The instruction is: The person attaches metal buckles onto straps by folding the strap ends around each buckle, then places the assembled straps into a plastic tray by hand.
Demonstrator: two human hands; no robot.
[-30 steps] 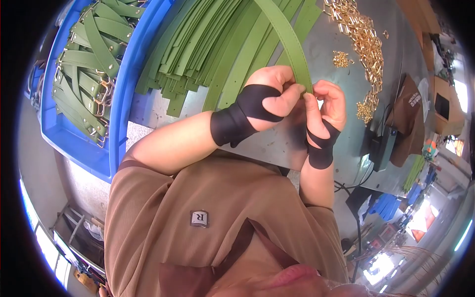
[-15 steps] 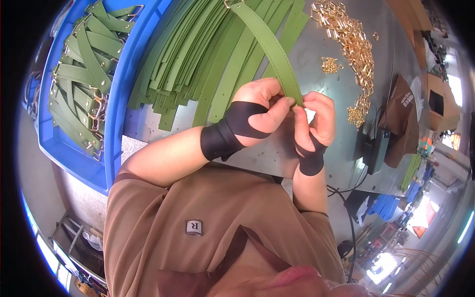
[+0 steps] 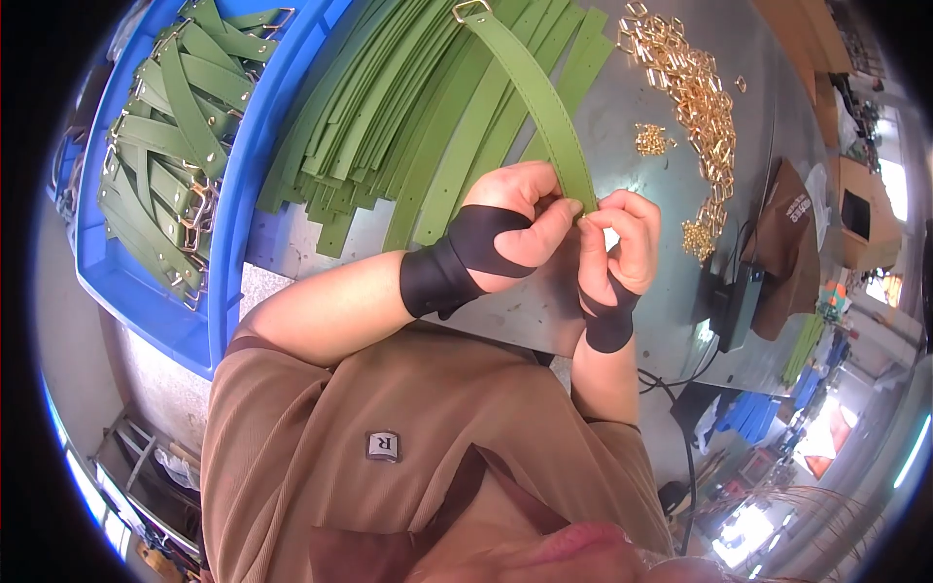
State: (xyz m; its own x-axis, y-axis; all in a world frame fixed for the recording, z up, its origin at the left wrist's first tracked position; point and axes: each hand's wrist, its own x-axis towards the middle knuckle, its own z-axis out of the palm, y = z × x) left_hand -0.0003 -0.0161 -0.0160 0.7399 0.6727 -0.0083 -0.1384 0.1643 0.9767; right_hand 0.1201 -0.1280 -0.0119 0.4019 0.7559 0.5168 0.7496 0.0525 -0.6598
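- Fingers [image 3: 566, 207] of the left hand [image 3: 507, 233]: closed in a pinch on the lower end of a long, stitched, green leather-like strap [image 3: 540, 97].
- Right hand [image 3: 630, 248]: thumb and forefinger narrowed together at the same strap end; whether they grip a small part cannot be told.
- Strap position: curving up from both hands, above the grey metal table [image 3: 671, 194], with a rectangular silver-coloured metal ring [image 3: 473, 9] at its far end.
- Left side: flat green straps [image 3: 360, 136], piled beside a blue plastic bin [image 3: 233, 209].
- Right side: gold-coloured metal rings [image 3: 705, 112], heaped.
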